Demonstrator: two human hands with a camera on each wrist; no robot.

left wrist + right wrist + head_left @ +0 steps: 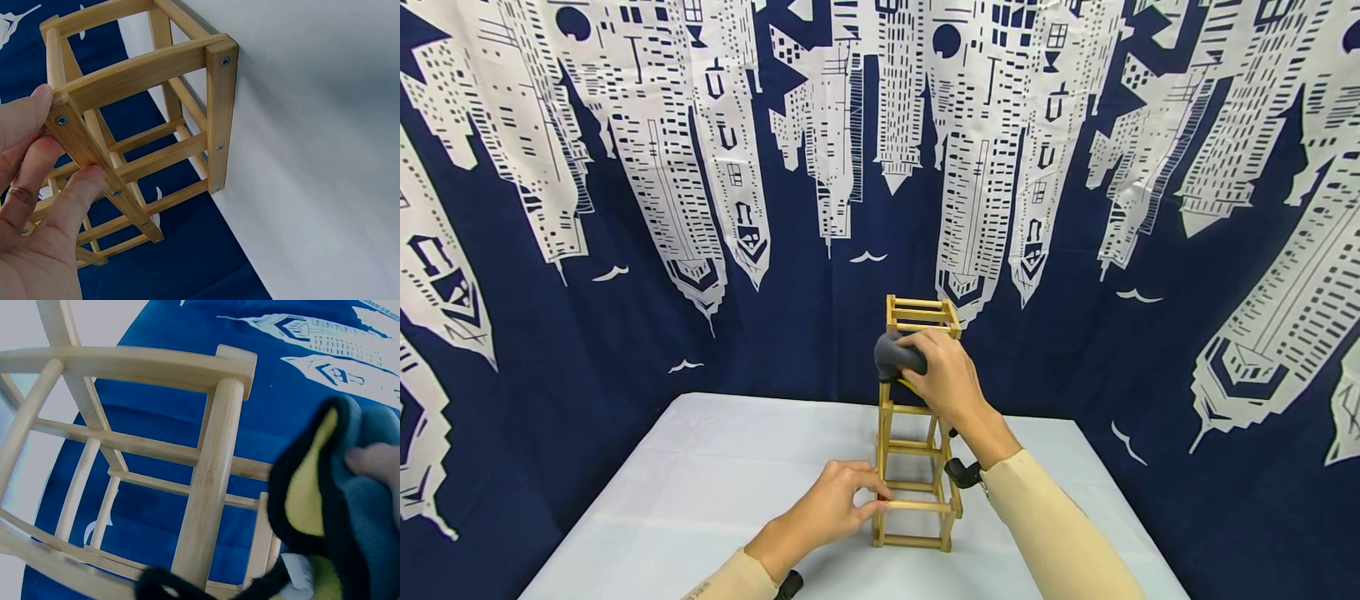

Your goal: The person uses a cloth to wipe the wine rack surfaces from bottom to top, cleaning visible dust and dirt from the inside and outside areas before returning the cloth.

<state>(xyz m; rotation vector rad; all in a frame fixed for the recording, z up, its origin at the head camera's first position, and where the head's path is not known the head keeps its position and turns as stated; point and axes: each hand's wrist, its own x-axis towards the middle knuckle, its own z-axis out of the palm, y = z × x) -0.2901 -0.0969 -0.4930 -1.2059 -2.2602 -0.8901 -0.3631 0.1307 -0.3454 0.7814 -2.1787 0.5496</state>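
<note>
A wooden slatted rack stands upright on the table, with several open levels. My left hand grips its lower left corner. In the left wrist view the thumb and fingers lie about one post of the rack. Higher up, my right hand holds a bunched grey-blue cloth against the upper part of the rack. The right wrist view shows the cloth with a yellow inner side, black edging and a white label. Part of the right hand is out of that view.
A white tabletop spreads around the rack. Behind and beside it hangs a navy curtain printed with white city buildings. Dark wrist cameras are strapped to both wrists.
</note>
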